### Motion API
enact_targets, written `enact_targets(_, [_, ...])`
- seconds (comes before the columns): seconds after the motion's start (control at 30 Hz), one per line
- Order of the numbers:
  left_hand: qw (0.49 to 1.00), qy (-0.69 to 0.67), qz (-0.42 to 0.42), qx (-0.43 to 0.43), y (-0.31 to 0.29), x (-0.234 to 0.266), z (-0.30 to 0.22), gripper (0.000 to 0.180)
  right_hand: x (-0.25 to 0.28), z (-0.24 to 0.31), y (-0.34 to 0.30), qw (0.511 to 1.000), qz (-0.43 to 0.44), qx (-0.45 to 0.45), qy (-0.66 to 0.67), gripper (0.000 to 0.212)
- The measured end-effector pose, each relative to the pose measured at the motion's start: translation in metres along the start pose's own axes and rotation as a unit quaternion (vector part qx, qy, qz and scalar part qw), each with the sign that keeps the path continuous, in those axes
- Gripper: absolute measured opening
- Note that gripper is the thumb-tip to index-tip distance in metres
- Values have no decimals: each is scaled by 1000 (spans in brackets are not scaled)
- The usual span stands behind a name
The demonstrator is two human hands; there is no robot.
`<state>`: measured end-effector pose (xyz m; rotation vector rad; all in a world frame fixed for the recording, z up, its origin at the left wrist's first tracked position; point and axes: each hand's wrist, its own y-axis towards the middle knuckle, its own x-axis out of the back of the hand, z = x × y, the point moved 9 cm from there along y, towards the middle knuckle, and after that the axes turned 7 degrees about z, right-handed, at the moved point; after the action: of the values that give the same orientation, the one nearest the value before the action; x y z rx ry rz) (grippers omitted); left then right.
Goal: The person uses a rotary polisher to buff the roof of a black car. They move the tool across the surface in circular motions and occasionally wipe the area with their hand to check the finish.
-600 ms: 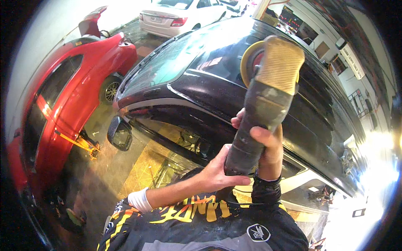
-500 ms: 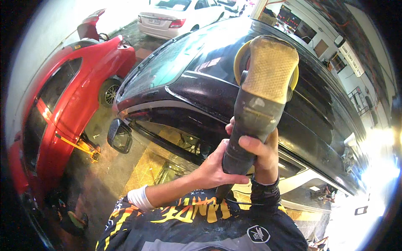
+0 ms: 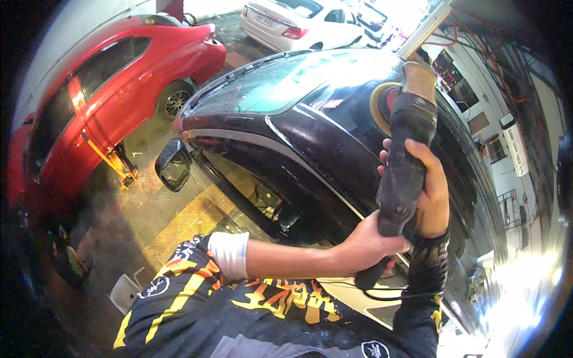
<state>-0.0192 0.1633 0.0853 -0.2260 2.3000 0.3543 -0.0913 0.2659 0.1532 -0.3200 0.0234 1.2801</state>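
Note:
Both of my hands are wrapped round a black rotary polisher (image 3: 401, 179) with a worn tan head cover. My left hand (image 3: 367, 243) grips the rear of its body, near the power cord. Farther forward, my right hand (image 3: 433, 188) closes round the middle, thumb on top. The polisher's round yellow pad (image 3: 380, 107) is tilted on edge over the glossy black car roof (image 3: 334, 128). Whether the pad touches the paint cannot be told, as the polisher hides part of it.
The black car's side mirror (image 3: 173, 165) juts out at left. A red car (image 3: 119, 77) stands beyond, near an orange floor jack (image 3: 119, 167). A white car (image 3: 292, 27) is parked at the back. A pale plastic chair (image 3: 124, 292) sits low at left.
The polisher and both hands have moved right across the roof. Its pad, mostly covered before, now shows more on the left side. My view has shifted too.

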Motion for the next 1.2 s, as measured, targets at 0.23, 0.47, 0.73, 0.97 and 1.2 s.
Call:
enact_targets(0.23, [989, -94, -118, 0, 42, 27, -27, 30, -8, -5, 92, 991, 78, -111, 9, 40])
enact_targets(0.47, [992, -31, -75, -97, 91, 42, -82, 29, -38, 76, 106, 990, 80, 60, -97, 40])
enact_targets(0.73, [988, 50, 101, -102, 93, -64, -148, 57, -26, 130, 93, 979, 70, 161, -104, 44])
enact_targets(0.97, [980, 44, 123, -149, 84, -83, -159, 63, -42, 115, 107, 984, 91, 108, -106, 46])
enact_targets(1.2, [972, 82, 65, -212, 77, -81, -164, 70, -75, 90, 117, 986, 147, 31, -71, 49])
